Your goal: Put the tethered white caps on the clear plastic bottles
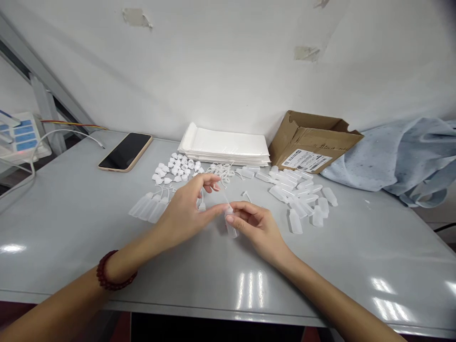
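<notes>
My right hand pinches a small translucent plastic dropper bottle between thumb and fingers, just above the grey table. My left hand is raised beside it, with its thumb at the bottle's neck. A thin needle-like tip rises from the bottle towards my left forefinger. Behind my hands lie several white caps, a tangle of thin tips, several capped bottles at the left and many loose bottles at the right.
A phone lies face up at the back left of the table. Further along stand a stack of white padded envelopes and a cardboard box. A pale blue cloth lies at the right. A white cable runs off the left.
</notes>
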`<state>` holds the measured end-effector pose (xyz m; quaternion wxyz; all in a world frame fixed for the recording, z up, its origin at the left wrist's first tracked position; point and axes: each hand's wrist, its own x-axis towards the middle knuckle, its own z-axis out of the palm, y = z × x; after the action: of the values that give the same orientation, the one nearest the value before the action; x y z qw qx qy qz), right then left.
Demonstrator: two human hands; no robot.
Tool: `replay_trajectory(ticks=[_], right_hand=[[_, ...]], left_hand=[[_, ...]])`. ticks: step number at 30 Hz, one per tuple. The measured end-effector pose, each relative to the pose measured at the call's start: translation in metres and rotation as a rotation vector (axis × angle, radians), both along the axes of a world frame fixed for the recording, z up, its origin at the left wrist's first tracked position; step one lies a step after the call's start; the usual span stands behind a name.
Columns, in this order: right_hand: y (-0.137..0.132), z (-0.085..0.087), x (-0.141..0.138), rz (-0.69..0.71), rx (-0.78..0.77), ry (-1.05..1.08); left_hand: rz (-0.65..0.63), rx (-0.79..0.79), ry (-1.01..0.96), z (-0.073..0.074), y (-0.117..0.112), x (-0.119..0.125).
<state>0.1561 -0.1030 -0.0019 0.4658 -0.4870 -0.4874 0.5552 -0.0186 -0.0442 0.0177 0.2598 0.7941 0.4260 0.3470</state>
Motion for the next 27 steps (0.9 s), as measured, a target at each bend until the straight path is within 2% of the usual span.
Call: replay_trajectory(ticks=[3, 6, 9, 17, 21, 27], right_hand=[[0.0, -0.001, 0.0, -0.059, 0.039, -0.042], [0.001, -0.002, 0.0, -0.093, 0.093, -0.072], [0.001, -0.005, 0.0, -0.113, 0.144, -0.119], [0.001, -0.011, 0.0, -0.089, 0.294, -0.25], [0.0, -0.011, 0.0, -0.077, 0.35, -0.289], [-0.001, -0.007, 0.0, -0.057, 0.496, -0.42]], left_hand=[[-0.016, 0.252, 0.014, -0.003, -0.003, 0.002], [-0.175, 0.425, 0.025, -0.005, -0.003, 0.002], [-0.279, 0.519, 0.064, -0.007, -0.002, 0.0], [-0.313, 0.756, 0.287, -0.011, -0.001, -0.002], [-0.305, 0.712, 0.213, -0.011, -0.001, 0.0], [-0.21, 0.407, 0.017, -0.01, -0.006, 0.006]])
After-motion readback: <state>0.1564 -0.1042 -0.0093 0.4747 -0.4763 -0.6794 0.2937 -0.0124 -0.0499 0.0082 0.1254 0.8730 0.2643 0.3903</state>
